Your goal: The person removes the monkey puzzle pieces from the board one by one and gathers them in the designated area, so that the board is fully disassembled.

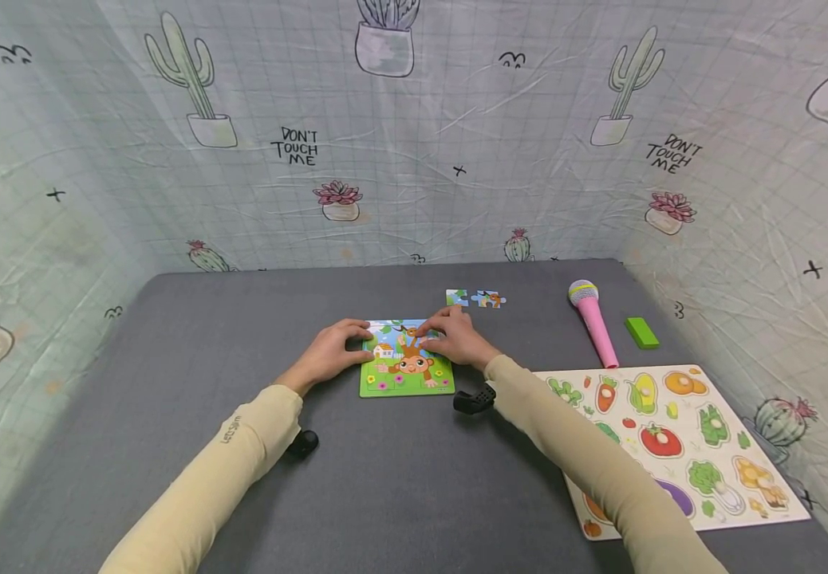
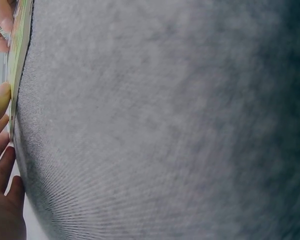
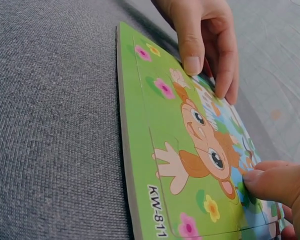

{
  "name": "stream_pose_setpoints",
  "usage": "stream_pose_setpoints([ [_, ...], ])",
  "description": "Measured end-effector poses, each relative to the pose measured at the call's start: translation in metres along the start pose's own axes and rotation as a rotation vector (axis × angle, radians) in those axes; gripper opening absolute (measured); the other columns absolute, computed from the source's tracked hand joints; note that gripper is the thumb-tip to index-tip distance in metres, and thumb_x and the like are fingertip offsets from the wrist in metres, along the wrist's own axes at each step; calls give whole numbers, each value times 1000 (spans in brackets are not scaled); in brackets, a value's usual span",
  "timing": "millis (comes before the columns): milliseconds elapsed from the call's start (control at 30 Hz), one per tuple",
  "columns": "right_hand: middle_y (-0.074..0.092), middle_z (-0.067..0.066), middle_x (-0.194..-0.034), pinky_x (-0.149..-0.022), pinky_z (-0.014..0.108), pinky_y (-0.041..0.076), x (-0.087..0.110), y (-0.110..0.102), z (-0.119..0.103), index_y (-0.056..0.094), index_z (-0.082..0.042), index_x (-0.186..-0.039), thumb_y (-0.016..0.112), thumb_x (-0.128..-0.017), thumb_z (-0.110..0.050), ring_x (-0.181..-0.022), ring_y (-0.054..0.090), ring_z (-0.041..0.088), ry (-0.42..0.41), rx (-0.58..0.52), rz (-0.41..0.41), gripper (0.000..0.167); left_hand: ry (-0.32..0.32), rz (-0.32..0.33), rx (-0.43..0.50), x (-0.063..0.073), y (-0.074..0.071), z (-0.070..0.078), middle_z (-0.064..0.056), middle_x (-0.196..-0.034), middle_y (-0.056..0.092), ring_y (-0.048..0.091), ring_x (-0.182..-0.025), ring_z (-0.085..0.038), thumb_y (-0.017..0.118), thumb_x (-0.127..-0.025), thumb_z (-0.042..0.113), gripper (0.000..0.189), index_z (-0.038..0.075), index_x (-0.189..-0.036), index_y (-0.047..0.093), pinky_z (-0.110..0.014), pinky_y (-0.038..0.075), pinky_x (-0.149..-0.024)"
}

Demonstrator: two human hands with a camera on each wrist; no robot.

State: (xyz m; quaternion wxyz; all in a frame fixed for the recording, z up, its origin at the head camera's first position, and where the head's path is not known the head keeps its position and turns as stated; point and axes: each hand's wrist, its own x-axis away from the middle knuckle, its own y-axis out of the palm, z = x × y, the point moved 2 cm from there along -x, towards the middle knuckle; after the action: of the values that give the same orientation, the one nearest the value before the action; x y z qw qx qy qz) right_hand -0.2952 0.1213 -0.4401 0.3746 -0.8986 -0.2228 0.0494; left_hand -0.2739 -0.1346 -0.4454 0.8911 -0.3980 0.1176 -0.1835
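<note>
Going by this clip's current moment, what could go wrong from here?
The right hand is close to two loose puzzle pieces lying behind the monkey puzzle, so drawing it back might scatter them.
With the left hand at the puzzle's left edge and the right fingers over its upper right, uneven pressure could shift it.
The right sleeve crosses above the vegetable board and may drag it.

Both hands (image 1: 328, 351) (image 1: 457, 336) close together, forearms (image 1: 216, 470) angled inward
</note>
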Motion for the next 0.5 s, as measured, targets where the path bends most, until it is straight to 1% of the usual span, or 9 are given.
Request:
stream_pose_setpoints([
  [133, 42, 14, -129, -95, 48, 34, 0, 1, -1, 71, -14, -112, 65, -96, -17, -116, 30, 33, -23, 14, 27, 18, -3, -2, 1, 0, 0, 0, -14, -142, 50, 41, -135, -35, 73, -90, 22, 38, 3, -122, 66, -51, 33, -111],
  [333, 43, 14, -124, -93, 50, 37, 0, 3, -3, 71, -12, -109, 68, -93, -14, -113, 32, 34, -49, 39, 90, 16, -4, 1, -5, 1, 0, -1, -13, -142, 50, 41, -135, -35, 73, -90, 23, 38, 4, -122, 67, -51, 33, -111],
  [433, 44, 14, -125, -93, 48, 40, -1, 4, -5, 71, -9, -106, 70, -92, -12, -114, 39, 33, -57, 40, 108, 14, 2, 1, -14, 0, 0, -1, -13, -142, 50, 41, -135, -35, 73, -90, 23, 38, 4, -122, 67, -51, 33, -111],
  [500, 45, 13, -125, -91, 45, 42, -2, 4, -6, 70, -8, -104, 72, -91, -11, -111, 43, 31, -58, 38, 117, 14, 4, 1, -17, 0, 0, -1, -13, -142, 50, 41, -135, -35, 73, -90, 23, 38, 4, -122, 67, -51, 33, -111],
])
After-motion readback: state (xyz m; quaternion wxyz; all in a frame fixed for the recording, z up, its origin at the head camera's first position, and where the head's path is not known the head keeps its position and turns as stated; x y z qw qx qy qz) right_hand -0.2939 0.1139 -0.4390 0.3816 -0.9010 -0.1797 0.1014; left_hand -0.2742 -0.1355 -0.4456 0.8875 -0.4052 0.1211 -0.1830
